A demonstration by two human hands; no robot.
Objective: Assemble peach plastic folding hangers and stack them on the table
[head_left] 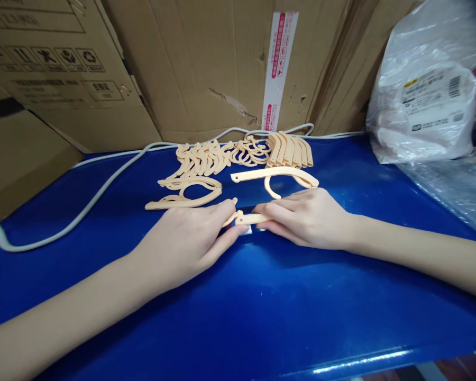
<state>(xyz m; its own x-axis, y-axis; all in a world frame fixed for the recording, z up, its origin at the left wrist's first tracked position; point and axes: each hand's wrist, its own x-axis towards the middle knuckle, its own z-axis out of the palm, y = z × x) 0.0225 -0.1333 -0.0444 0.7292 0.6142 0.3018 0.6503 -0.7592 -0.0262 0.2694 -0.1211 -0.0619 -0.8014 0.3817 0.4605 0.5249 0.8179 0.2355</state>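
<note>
Head view: all of this shows in the one forward-and-down picture.
Left hand: the left hand (192, 230), left of centre in the frame, pinches a small curved piece (230, 218) between thumb and fingers.
Right hand: the right hand (313, 217), right of centre, grips a cream strip (254, 218) by its right part, fingers over it and thumb below.
Meeting point: the strip's holed left end sits against the curved piece at the centre of the frame; fingers hide much of both, so I cannot tell whether they are joined.
Long axis: the strip runs nearly level across the frame, pointing left from the right hand toward the left thumb tip; its visible end is nearer the left hand.
Above left hand: a folded set (182, 203) of arms lies just beside the knuckles.
Above right hand: a long arm with a hook (273, 173) lies near the fingers.
Upper centre: curved parts (202, 157), ring-like hooks (248, 154) and a row of stacked arms (289, 151) rest on the blue surface (238, 317).
Upper edge: cardboard (206, 53) stands behind, with a plastic-wrapped package (424, 106) at upper right.
</note>
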